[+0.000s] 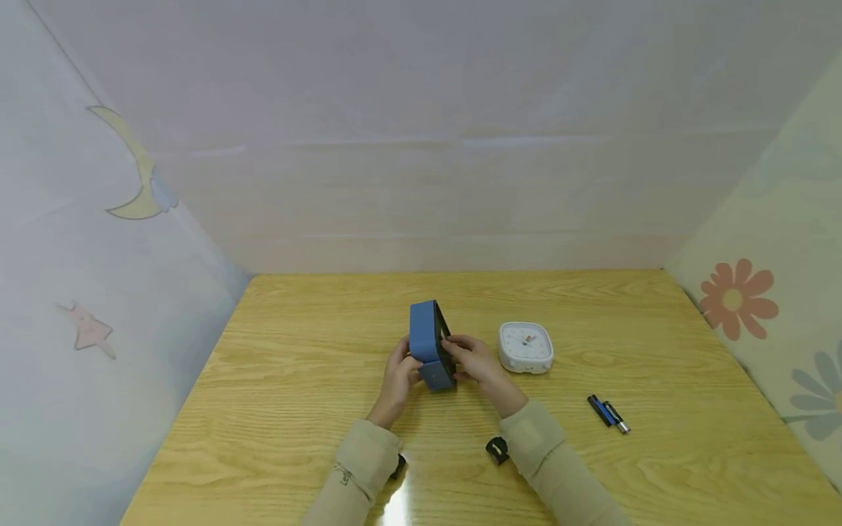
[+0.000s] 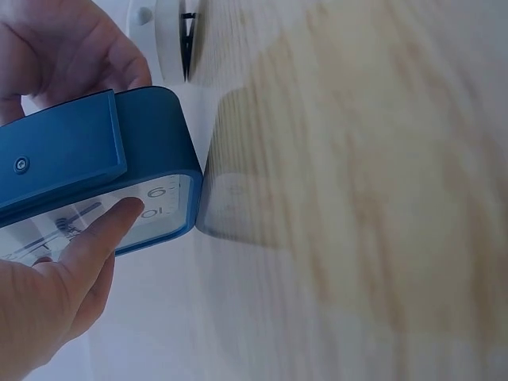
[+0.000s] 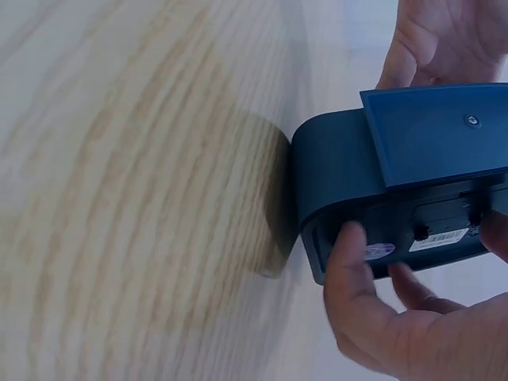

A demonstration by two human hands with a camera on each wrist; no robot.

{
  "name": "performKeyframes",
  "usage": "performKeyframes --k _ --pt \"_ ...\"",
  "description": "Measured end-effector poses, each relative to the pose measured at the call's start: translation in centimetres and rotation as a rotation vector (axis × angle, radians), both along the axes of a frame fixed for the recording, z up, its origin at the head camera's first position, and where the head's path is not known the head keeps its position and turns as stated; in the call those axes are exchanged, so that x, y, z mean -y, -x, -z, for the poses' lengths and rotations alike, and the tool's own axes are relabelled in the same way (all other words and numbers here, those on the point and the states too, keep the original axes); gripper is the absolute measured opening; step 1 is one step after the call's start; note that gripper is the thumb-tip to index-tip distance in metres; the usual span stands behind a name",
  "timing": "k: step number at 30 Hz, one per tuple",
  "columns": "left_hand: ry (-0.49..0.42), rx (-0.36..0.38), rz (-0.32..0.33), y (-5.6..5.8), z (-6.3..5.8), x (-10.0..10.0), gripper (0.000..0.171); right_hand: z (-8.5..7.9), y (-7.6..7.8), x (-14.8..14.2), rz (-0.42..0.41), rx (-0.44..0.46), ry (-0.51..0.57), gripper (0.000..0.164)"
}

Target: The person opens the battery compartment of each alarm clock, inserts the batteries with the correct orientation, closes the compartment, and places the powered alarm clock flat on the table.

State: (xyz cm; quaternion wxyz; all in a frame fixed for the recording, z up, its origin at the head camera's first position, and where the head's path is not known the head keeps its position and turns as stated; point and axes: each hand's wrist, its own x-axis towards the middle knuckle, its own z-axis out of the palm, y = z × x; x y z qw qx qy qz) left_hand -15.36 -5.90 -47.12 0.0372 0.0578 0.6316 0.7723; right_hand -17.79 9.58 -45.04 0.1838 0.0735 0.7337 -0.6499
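A blue alarm clock (image 1: 423,332) stands tilted on edge on the wooden table, between the two hands. My left hand (image 1: 399,376) holds it from the left, and in the left wrist view its fingers (image 2: 107,230) lie across the white numbered face. Against the black back of the clock (image 3: 397,226), with its knobs and label, my right hand (image 3: 413,325) has its fingertips curled; one digit is by a knob. A blue flap with a screw (image 3: 444,131) shows on the clock's side facing me. A white alarm clock (image 1: 526,347) sits right of my right hand.
Two small batteries (image 1: 608,414) lie side by side on the right of the table (image 1: 296,351). Black wrist devices (image 1: 498,449) show beside the beige sleeves (image 1: 539,442). Pale printed cloth walls (image 1: 427,204) rise behind the table and at both sides.
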Motion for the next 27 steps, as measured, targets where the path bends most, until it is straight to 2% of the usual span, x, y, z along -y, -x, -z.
performKeyframes --k 6,14,23,27 --pt "-0.021 -0.015 0.007 -0.05 0.15 0.15 0.059 0.3 -0.01 -0.16 -0.01 0.03 -0.03 0.058" --pt "-0.034 -0.001 0.005 -0.17 0.04 0.44 0.057 0.51 0.21 -0.2 -0.005 0.076 -0.017 0.073" --pt "-0.043 -0.001 -0.02 -0.01 0.21 0.81 0.055 0.47 0.22 0.17 -0.026 0.049 -0.061 0.072" --pt "-0.023 -0.033 -0.04 -0.11 -0.06 0.98 0.057 0.33 0.23 0.24 -0.023 0.031 -0.084 0.069"
